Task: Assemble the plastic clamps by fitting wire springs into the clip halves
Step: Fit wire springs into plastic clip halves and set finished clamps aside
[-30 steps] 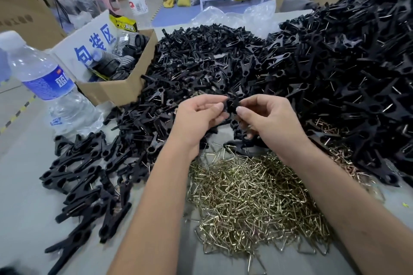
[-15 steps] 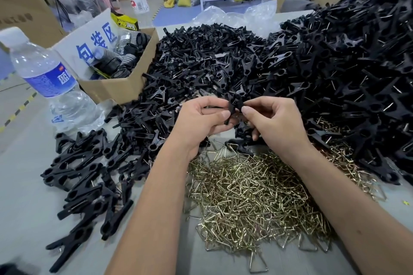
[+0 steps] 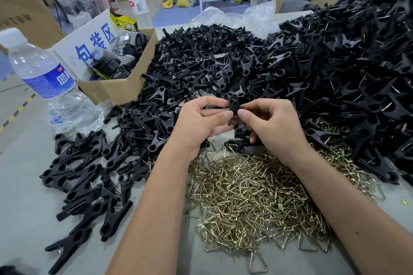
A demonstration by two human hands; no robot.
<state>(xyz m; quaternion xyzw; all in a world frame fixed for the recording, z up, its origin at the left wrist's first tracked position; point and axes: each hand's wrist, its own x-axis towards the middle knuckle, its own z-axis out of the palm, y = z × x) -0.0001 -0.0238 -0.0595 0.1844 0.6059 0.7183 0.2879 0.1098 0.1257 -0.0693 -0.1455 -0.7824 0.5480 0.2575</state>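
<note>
Covering the far right side of the surface (image 3: 26,185) is a huge heap of black clamps (image 3: 348,69) with wire showing in them, so I think these are done. Next to it, in the middle at the far edge, lies a big pile of clip halves (image 3: 201,56) that look loose, so lots of work seems left. A smaller bunch of finished clamps (image 3: 85,176) sits toward the near left. At the near edge, between the two arms, is a pile of shiny wire springs (image 3: 250,196), and it is still large.

A cardboard box (image 3: 116,89) stands near the far left corner, and a water bottle (image 3: 47,82) stands beside it at the left edge.

Both hands are up above the springs, close together. The left hand (image 3: 199,123) pinches one black clip (image 3: 233,108) with its thumb and fingers curled. The right hand (image 3: 272,125) pinches the same clip from the other side. The thumb tips almost meet on it. I cannot tell if a spring is in this clip yet; it is too small and hidden by fingers. My guess is that this clip is being put together right now.
</note>
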